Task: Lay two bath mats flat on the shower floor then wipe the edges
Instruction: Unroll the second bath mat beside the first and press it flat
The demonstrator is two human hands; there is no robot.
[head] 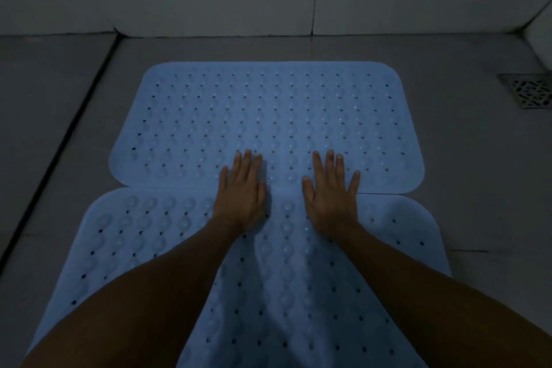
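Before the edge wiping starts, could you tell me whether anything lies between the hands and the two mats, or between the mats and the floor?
Nothing visible does. The left hand and right hand rest flat across the seam of the far mat and near mat. Both mats lie on the floor, short of the drain.

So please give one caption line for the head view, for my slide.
Both hands, left hand and right hand, press flat where two blue bath mats meet on the shower floor.

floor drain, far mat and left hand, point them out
floor drain (530,90), head view, on its metal grate
far mat (268,110), head view, on its middle
left hand (243,199), head view, on its back
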